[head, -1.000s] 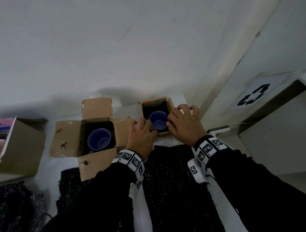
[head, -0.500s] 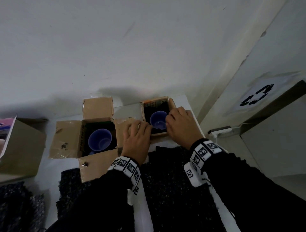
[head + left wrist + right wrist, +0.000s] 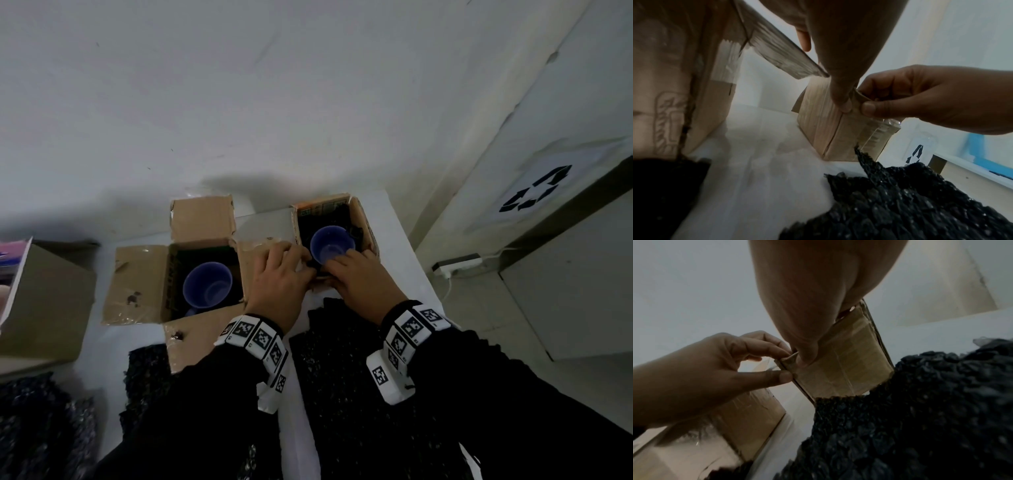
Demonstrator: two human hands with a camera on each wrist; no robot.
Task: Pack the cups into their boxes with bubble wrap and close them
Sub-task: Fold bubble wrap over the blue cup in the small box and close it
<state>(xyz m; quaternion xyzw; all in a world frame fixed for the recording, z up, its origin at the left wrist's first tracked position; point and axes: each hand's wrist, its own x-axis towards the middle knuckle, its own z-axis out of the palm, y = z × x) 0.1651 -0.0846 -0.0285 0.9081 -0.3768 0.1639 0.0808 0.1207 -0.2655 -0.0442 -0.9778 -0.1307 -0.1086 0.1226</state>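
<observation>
The small box (image 3: 334, 240) stands upright at the far right of the tabletop (image 3: 400, 246), its mouth facing up, with a blue cup (image 3: 331, 244) seated upright inside, black bubble wrap packed around it. The box's long axis cannot be told for certain; in the head view it appears to run away from the person toward the wall (image 3: 274, 102).

Since a second ago, both hands have been drawn in from the sides of the box to its near edge. The left hand (image 3: 279, 286) is now pinched on the near flap at the left corner, thumb outside and fingertips (image 3: 785, 352) over the top, as the right wrist view shows. The right hand (image 3: 361, 282) is curled over the same near flap, thumb (image 3: 869, 108) pressed on the outer face. This is judged to mean that filling is finished for this box and that closing has begun.

Beside it on the left, the larger box (image 3: 202, 284) is seen with all flaps spread and a second blue cup (image 3: 207, 286) inside, not yet closed. A loose sheet of bubble wrap (image 3: 342, 377) lies on the tabletop in front.
</observation>
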